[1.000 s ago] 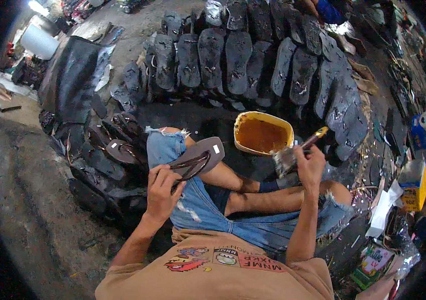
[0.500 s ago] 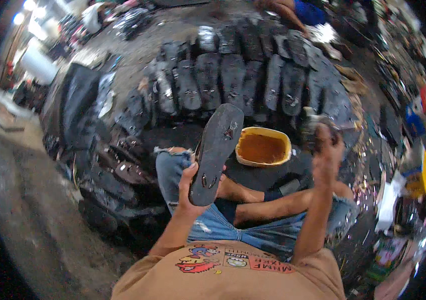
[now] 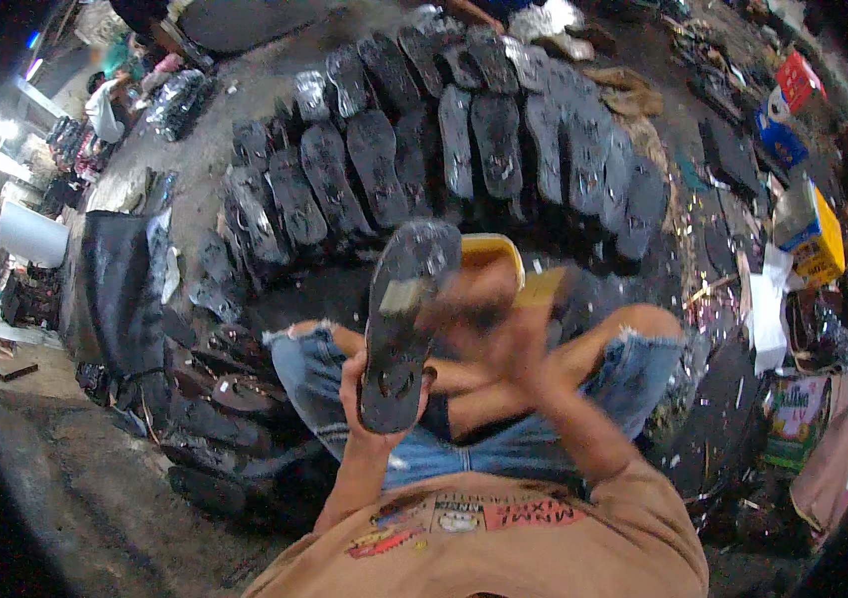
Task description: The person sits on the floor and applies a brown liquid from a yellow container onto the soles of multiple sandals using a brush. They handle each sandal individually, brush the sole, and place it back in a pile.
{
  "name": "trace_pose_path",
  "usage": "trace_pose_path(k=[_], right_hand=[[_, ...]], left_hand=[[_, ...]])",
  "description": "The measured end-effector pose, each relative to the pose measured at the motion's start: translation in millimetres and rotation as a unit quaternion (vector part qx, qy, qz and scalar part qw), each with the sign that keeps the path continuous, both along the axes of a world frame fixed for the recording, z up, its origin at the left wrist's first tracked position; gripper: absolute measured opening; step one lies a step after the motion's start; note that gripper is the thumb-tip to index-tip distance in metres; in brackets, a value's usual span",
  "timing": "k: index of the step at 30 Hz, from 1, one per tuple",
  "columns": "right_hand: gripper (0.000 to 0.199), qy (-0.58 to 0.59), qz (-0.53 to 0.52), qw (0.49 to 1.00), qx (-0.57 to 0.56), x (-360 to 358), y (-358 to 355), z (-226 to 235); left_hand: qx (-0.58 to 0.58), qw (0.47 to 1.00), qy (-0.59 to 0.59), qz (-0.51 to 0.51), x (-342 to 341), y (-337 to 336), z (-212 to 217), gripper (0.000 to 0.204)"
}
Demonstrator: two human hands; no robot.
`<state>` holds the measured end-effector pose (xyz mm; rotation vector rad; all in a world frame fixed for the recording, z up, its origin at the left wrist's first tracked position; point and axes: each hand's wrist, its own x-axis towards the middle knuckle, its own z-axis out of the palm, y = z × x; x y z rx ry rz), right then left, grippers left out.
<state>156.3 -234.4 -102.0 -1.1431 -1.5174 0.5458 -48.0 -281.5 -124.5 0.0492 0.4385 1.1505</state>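
Note:
My left hand point(image 3: 352, 394) grips the heel end of a dark sandal sole point(image 3: 399, 344), raised above my lap with its broad face toward me. Small slots show in that face. My right hand point(image 3: 504, 334), smeared by motion, is at the sole's right side. It holds what looks like a brush point(image 3: 402, 297), whose pale end lies against the upper middle of the sole; a yellowish part sticks out on the hand's other side. Just beyond is a yellow basin point(image 3: 492, 245), mostly covered by the sole and my right hand; brown contents showed in it earlier.
Rows of dark soles point(image 3: 374, 159) stand in an arc in front of me. More dark sandals point(image 3: 235, 389) lie piled on the left beside a black sheet point(image 3: 123, 289). A yellow box point(image 3: 818, 239) and scattered scraps are at the right. My crossed legs point(image 3: 593, 379) frame the work.
My right hand has come from the far right, beside a small jar, over to the sole. The sole has moved slightly left and stands more upright. The whole view has shifted and turned.

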Motion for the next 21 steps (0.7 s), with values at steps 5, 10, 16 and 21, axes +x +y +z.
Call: trace_pose_path(k=[5, 10, 16, 21], right_hand=[[0.026, 0.059, -0.119, 0.991, 0.014, 12, 25, 32], [0.021, 0.077, -0.144, 0.986, 0.029, 44, 63, 27], [0.026, -0.06, 0.17, 0.981, 0.069, -41, -67, -23], [0.036, -0.05, 0.137, 0.989, -0.026, -33, -48, -54]], left_hand=[[0.01, 0.997, 0.071, -0.038, -13, -14, -6, 0.048], [0.035, 0.994, 0.034, -0.1, -15, -14, -15, 0.053], [0.126, 0.936, 0.316, -0.089, -2, 32, -15, 0.05], [0.078, 0.996, 0.022, -0.02, 24, 35, 8, 0.041]])
